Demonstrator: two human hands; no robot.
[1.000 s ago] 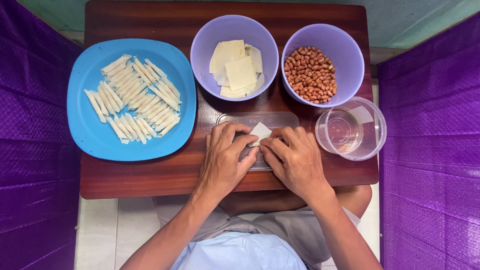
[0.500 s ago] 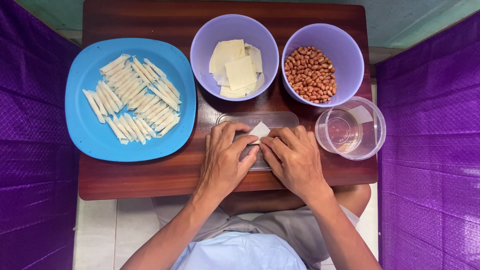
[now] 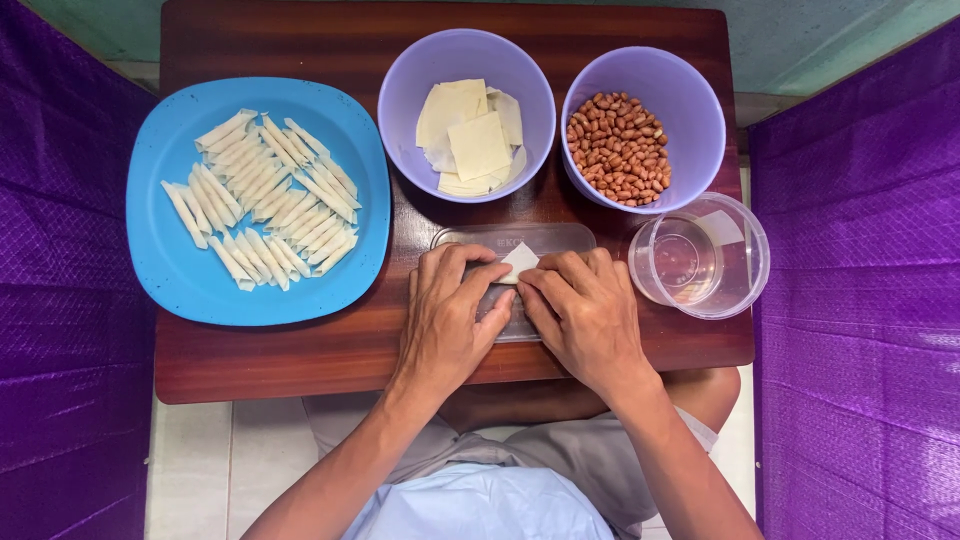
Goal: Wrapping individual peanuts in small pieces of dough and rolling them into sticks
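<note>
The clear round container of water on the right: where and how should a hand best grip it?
Probably by the side wall of the clear round container, from its right, where the table edge leaves room. It stands upright and open-topped, and the peanut bowl crowds its far side.

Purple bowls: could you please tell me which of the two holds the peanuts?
The right purple bowl, beside the clear tub; the left purple bowl holds pale wrapper squares.

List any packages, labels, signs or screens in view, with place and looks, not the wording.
Clear plastic lid: flat on the table under both hands, rounded rectangle, faint embossed marking near its far edge.
Clear round tub: right of the lid, a pale square patch at its far side.
No signs or screens.
</note>
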